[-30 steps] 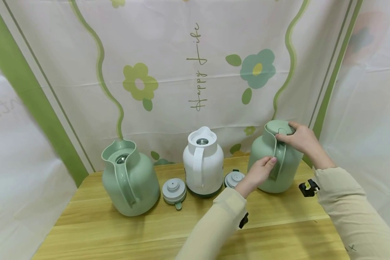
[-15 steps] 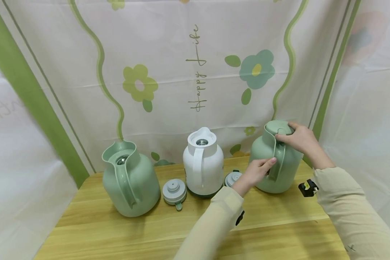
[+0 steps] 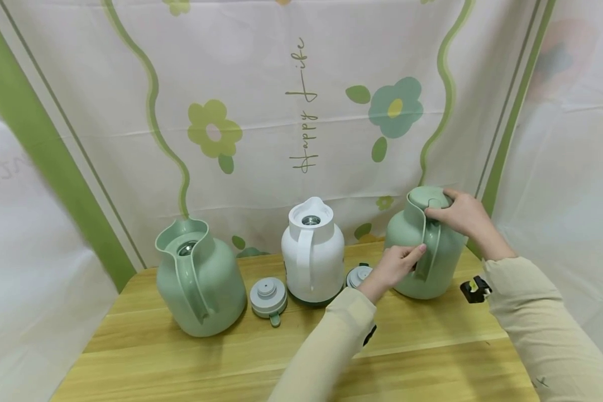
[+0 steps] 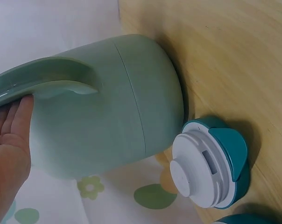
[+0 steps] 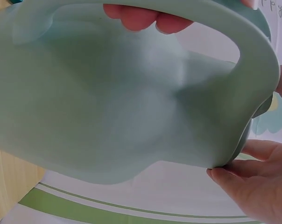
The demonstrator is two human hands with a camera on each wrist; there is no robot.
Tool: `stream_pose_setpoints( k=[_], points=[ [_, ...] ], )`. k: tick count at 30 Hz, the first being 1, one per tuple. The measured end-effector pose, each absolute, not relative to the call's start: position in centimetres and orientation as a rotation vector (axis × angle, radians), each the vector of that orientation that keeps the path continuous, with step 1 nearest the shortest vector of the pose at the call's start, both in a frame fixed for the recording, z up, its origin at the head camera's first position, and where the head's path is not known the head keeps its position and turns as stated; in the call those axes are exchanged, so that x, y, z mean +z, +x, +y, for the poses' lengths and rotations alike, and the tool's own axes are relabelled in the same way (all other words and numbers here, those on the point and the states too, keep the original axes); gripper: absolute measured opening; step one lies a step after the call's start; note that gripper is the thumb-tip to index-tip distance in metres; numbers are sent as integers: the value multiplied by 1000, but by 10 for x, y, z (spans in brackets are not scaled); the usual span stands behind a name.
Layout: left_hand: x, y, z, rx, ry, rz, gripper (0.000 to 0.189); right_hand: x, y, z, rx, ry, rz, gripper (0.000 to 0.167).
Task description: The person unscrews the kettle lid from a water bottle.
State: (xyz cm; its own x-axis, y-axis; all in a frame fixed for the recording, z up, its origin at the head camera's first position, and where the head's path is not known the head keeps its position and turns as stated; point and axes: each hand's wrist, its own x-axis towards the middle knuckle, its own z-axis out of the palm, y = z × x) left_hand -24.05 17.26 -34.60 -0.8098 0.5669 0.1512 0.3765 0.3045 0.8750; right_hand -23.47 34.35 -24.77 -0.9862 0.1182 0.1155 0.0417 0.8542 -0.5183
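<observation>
A green thermos jug [image 3: 424,254] stands upright at the right of the table, its green lid [image 3: 429,196] seated in the mouth. My right hand [image 3: 462,214] grips that lid from the right, thumb near the handle top, fingers over the far rim. My left hand [image 3: 395,264] holds the jug's handle [image 3: 430,254]; in the right wrist view its fingertips [image 5: 171,22] show curled through the handle's loop. Beside the jug's base lies a grey stopper lid with a dark green edge [image 4: 201,163], partly hidden by my left arm in the head view.
A white jug [image 3: 314,257] stands mid-table with its mouth uncovered. Left of it, a grey stopper lid with a green tab [image 3: 268,298] lies upside down. Another uncovered green jug [image 3: 203,285] is at the left. A printed curtain [image 3: 261,67] hangs behind the wooden table [image 3: 221,368].
My left hand has shifted very slightly on the handle since a second ago. My right hand stays on the lid, and the jugs stand where they were.
</observation>
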Motion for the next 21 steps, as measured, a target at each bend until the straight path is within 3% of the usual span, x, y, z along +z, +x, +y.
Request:
stream_pose_setpoints(
  k=[21],
  points=[
    [-349, -241, 173, 1498, 967, 2420, 54, -244, -234, 350, 787, -58, -2926, 85]
  ],
)
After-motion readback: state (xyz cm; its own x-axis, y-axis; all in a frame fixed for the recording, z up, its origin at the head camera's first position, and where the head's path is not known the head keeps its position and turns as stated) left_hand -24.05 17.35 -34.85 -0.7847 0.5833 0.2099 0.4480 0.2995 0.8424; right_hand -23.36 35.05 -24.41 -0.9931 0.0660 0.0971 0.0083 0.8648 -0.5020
